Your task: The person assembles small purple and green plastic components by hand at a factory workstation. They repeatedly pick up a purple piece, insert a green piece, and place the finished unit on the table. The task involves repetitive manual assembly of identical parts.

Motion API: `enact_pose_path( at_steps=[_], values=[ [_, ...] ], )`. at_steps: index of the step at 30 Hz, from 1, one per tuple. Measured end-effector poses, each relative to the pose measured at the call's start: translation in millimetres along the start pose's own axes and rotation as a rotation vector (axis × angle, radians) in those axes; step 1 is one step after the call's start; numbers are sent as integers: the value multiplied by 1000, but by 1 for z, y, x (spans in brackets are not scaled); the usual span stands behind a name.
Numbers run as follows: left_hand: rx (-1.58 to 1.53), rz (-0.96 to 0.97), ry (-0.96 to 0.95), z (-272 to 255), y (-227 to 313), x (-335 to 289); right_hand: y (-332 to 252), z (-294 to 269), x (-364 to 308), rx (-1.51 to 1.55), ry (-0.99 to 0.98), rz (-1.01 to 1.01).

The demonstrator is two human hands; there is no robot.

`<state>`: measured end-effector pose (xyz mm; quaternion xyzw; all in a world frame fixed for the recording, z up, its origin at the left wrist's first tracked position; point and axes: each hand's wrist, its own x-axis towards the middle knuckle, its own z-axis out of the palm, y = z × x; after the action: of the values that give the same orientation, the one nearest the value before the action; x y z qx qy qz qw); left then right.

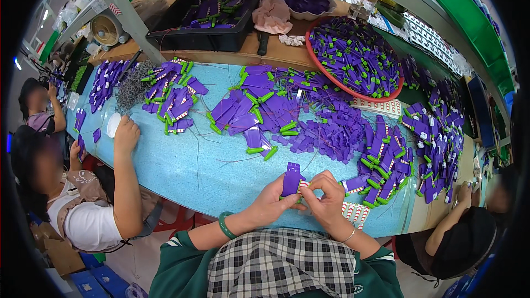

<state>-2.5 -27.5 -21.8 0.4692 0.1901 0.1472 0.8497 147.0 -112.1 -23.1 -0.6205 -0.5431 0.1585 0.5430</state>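
Observation:
Close to the table's front edge, my left hand grips a flat purple plastic part that stands upright between thumb and fingers. A bit of green shows at its lower end. My right hand is closed in a pinch against the part's right side, where a small red-and-white striped sticker shows. The fingers partly hide the sticker. Beneath my right wrist lies a sheet of striped stickers. Just to its right is a pile of purple parts with green ends.
Purple pieces cover the middle of the blue tabletop. A round red tray of purple-green parts and a black bin stand behind. Co-workers sit at left and right; one person's hand holds a white round object.

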Motion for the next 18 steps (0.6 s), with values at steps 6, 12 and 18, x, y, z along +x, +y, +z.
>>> enact_pose_path(
  at_steps=[6, 12, 18],
  values=[
    [-30, 51, -21, 2, 0, -5, -17, 3, 13, 80, 2, 97],
    [-712, -494, -201, 3, -12, 5, -10, -2, 18, 213, -429, 182],
    [-409, -330, -298, 6, -3, 5, -4, -1, 11, 816, -387, 503]
  ],
)
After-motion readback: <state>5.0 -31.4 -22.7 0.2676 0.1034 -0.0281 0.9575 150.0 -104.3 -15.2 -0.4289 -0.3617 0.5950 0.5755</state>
